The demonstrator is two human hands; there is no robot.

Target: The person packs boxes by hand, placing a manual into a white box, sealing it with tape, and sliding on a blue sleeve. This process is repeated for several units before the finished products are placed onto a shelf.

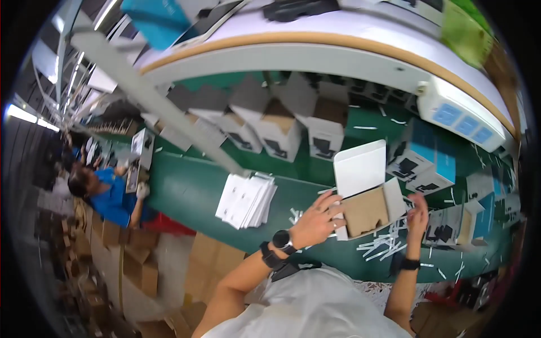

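An open white carton (360, 169) sits in front of me, lid raised at the back and side flaps spread out. Inside it lies a brown cardboard insert (366, 213). My left hand (316, 221), with a watch at the wrist, grips the carton's left side; its thumb and fingers rest along that edge. Beside the right flap is my right hand (417, 215), its fingers apart and slightly bent, with nothing visible in them. Loose white paper strips (383, 243) are scattered around the carton's front. Left of it lies a stack of white leaflets (245, 200).
Several open cartons (279, 138) line the back of the green table (186, 183). Blue-and-white boxes (422, 163) stand to the right. A shelf (338, 53) and a slanting post (163, 107) frame the workspace. At far left a person in blue (110, 191) works.
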